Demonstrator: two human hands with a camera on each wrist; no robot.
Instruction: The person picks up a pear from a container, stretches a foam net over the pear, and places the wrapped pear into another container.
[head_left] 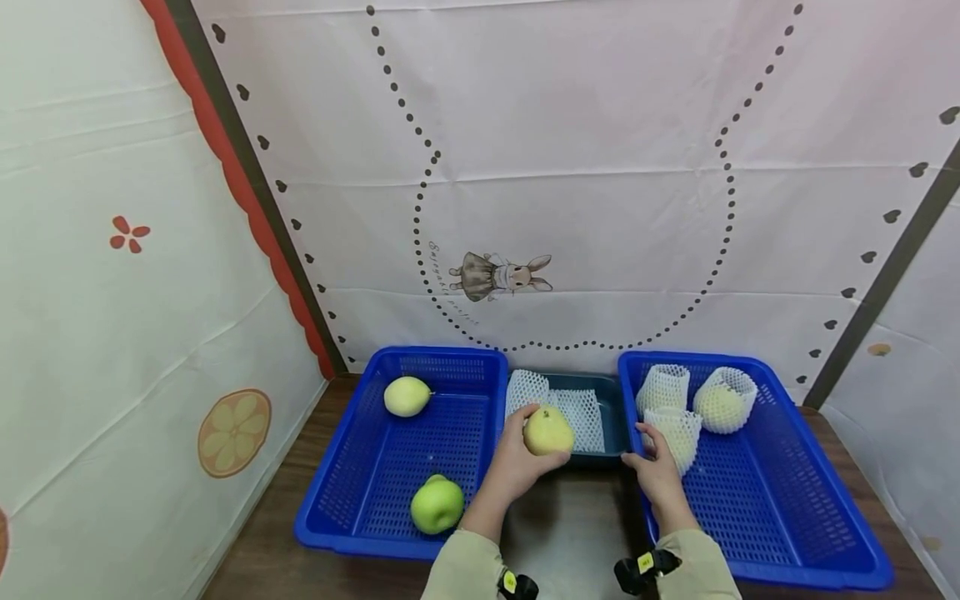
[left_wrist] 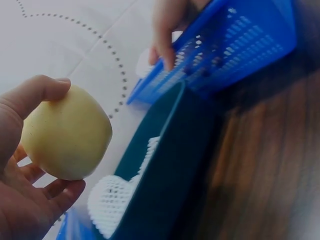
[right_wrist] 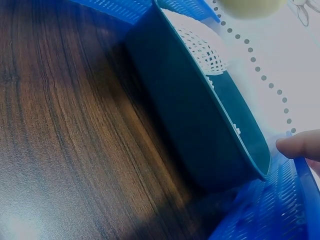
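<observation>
- White printed cloth: behind the surface; dotted line, hearts, a rabbit figure lying sideways.
- Surface: dark wood grain, bearing both baskets and the bin.
- Right blue basket: perforated plastic; foam-netted items gathered toward its far left.
- Left blue basket: perforated plastic; two bare fruits inside, well apart.
- Dark green bin: between the two baskets; foam nets inside.
- Sleeves, two: pale, one at each forearm.
- Left hand: grip curled around a yellow fruit, thumb on one side, fingers on the other.
- Right hand: at the left rim of the right blue basket; grip relaxed, thumb and fingers apart, astride the rim; contact with the rim cannot be told.
- Foam-netted items, three: white mesh; two show pale fruit within, contents of the third unclear.
- Foam nets, two visible: white, flattened, side by side in the bin.
- Yellow fruit: round, in the left hand, raised near the bin.
- Green fruit: near end of the left blue basket.
- Pale yellow fruit: far end of the left blue basket, stem pointing right.
</observation>
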